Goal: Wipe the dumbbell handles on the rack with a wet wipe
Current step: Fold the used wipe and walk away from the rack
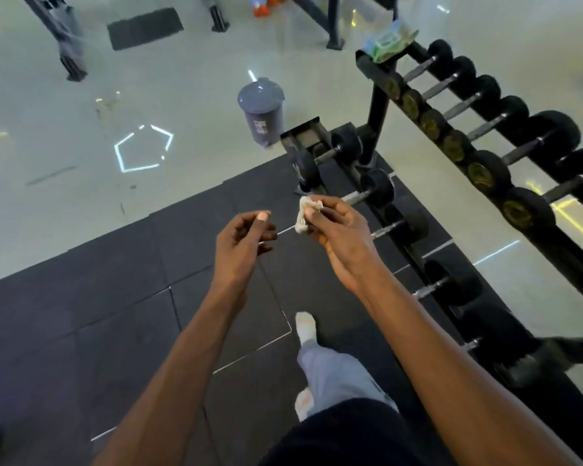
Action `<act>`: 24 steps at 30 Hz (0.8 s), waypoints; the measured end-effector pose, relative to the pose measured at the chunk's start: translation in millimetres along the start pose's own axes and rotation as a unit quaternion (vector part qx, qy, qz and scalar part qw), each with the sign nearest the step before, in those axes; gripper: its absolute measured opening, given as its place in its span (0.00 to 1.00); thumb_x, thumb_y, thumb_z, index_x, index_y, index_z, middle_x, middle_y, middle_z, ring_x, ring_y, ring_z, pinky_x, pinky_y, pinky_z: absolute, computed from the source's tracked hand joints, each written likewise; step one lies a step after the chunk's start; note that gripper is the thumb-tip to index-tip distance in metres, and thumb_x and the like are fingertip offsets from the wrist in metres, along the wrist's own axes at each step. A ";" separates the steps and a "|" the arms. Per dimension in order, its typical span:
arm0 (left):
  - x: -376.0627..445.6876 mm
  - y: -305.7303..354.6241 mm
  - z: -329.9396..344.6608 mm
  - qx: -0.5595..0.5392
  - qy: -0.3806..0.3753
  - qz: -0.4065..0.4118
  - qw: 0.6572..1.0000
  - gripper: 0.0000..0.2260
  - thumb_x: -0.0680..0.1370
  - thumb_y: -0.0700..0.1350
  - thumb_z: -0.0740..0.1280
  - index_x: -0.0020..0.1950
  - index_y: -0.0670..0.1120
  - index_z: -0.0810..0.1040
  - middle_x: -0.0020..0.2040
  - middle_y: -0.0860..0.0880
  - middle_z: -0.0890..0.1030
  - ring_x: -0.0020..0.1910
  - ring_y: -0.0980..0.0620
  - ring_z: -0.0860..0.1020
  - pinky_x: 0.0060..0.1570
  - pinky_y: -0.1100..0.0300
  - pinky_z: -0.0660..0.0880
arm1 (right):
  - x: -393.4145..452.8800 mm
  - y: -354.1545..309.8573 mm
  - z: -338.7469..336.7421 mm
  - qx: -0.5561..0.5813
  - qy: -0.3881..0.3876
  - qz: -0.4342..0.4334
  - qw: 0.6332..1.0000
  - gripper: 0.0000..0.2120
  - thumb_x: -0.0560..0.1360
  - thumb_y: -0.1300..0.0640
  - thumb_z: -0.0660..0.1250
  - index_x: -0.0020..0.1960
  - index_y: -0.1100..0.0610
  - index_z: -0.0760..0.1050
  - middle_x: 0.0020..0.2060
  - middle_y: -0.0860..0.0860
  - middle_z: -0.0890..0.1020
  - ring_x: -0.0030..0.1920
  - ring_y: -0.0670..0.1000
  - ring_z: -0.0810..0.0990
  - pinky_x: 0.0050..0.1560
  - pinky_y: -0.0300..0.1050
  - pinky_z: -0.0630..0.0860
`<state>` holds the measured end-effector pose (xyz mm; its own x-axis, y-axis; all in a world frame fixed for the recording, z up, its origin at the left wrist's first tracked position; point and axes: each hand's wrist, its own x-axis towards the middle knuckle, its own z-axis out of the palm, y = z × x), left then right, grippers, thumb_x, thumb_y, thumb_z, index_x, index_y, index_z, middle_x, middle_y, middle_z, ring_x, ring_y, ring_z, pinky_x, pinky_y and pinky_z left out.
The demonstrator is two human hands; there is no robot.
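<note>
My right hand (pixel 337 227) pinches a crumpled white wet wipe (pixel 305 213) in front of me, above the black floor mat. Just to its left, my left hand (pixel 244 237) hovers with loosely curled fingers and holds nothing. The black dumbbell rack (pixel 377 105) runs along the right side, with a row of dumbbells (pixel 505 142) on its top tier and more dumbbells (pixel 377 190) on the lower tier. Neither hand touches the rack or a dumbbell. A green pack of wipes (pixel 386 40) lies on the far end of the top tier.
A grey lidded bin (pixel 261 109) stands on the pale tiled floor beyond the mat, near the rack's far end. Black rubber mat tiles (pixel 115 297) cover the floor under me. Other gym frames (pixel 64 38) stand at the back. My leg and white sock (pixel 307 327) are below.
</note>
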<state>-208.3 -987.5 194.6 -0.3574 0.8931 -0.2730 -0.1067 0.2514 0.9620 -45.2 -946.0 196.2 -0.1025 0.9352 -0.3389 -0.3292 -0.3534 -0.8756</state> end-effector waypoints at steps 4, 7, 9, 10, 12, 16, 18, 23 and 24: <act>101.7 14.8 -2.9 0.001 -0.013 -0.007 1.000 0.07 0.82 0.46 0.69 0.57 0.45 0.83 0.47 0.47 0.86 0.47 0.51 0.84 0.47 0.59 0.80 | 99.5 -3.5 37.1 -0.006 0.007 0.016 1.000 0.12 0.78 0.64 0.70 0.61 0.58 0.81 0.52 0.56 0.85 0.48 0.49 0.83 0.49 0.43 0.82; 181.2 29.3 -1.8 0.019 -0.022 -0.011 1.000 0.08 0.83 0.47 0.68 0.59 0.46 0.83 0.50 0.46 0.86 0.50 0.49 0.84 0.49 0.57 0.81 | 180.7 -10.3 63.4 0.020 0.030 0.043 0.998 0.13 0.79 0.61 0.71 0.63 0.60 0.79 0.50 0.54 0.84 0.45 0.47 0.82 0.45 0.40 0.81; 232.4 41.9 -4.9 0.023 -0.004 -0.033 0.999 0.09 0.83 0.47 0.68 0.59 0.46 0.83 0.50 0.46 0.86 0.50 0.49 0.84 0.50 0.56 0.81 | 231.9 -20.6 85.4 0.028 0.041 0.067 0.997 0.13 0.78 0.60 0.72 0.62 0.61 0.79 0.49 0.54 0.84 0.46 0.49 0.82 0.46 0.43 0.82; 258.4 51.7 -5.1 0.018 -0.001 -0.037 0.999 0.09 0.83 0.47 0.67 0.59 0.45 0.83 0.49 0.46 0.86 0.50 0.49 0.84 0.50 0.56 0.80 | 257.0 -27.9 96.4 0.039 0.041 0.071 0.996 0.12 0.78 0.60 0.72 0.60 0.62 0.79 0.48 0.55 0.84 0.46 0.50 0.82 0.47 0.44 0.82; 314.7 73.7 -2.0 0.011 -0.007 -0.035 0.999 0.09 0.83 0.47 0.67 0.59 0.44 0.83 0.48 0.45 0.85 0.49 0.48 0.83 0.50 0.55 0.80 | 309.8 -45.0 117.6 0.061 0.028 0.058 0.996 0.09 0.78 0.61 0.72 0.57 0.61 0.80 0.45 0.57 0.83 0.46 0.53 0.82 0.48 0.46 0.82; 416.0 108.6 -0.5 -0.004 -0.001 -0.045 0.999 0.10 0.83 0.46 0.67 0.59 0.41 0.82 0.49 0.43 0.84 0.49 0.47 0.82 0.53 0.50 0.79 | 408.0 -70.9 155.6 0.055 0.043 0.052 0.996 0.16 0.76 0.64 0.73 0.63 0.64 0.76 0.51 0.62 0.84 0.53 0.60 0.84 0.49 0.47 0.82; 467.3 121.0 0.8 -0.007 -0.003 -0.042 0.999 0.10 0.83 0.46 0.67 0.59 0.41 0.82 0.49 0.43 0.84 0.49 0.46 0.82 0.54 0.50 0.80 | 457.4 -76.5 172.7 0.042 0.054 0.043 0.997 0.18 0.75 0.65 0.74 0.64 0.62 0.76 0.55 0.61 0.84 0.56 0.59 0.84 0.49 0.45 0.83; 598.7 129.8 -1.4 0.006 -0.004 -0.044 0.999 0.10 0.84 0.46 0.66 0.61 0.42 0.82 0.53 0.41 0.85 0.48 0.48 0.84 0.50 0.56 0.82 | 585.9 -84.0 212.7 0.018 0.047 0.035 0.998 0.09 0.76 0.65 0.73 0.54 0.58 0.80 0.50 0.56 0.85 0.51 0.53 0.84 0.49 0.45 0.82; 629.9 129.4 -2.1 0.009 -0.010 -0.046 0.999 0.10 0.84 0.46 0.66 0.61 0.43 0.82 0.53 0.42 0.85 0.49 0.48 0.84 0.50 0.57 0.82 | 614.8 -85.2 221.3 0.017 0.048 0.030 0.998 0.07 0.76 0.65 0.73 0.53 0.57 0.80 0.50 0.57 0.85 0.49 0.52 0.83 0.47 0.43 0.82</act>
<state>-449.2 -393.2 147.1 -0.3274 0.8734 -0.3605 -0.1214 0.3395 0.9327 -287.9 -336.0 138.5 -0.0328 0.9057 -0.4227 -0.3573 -0.4056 -0.8413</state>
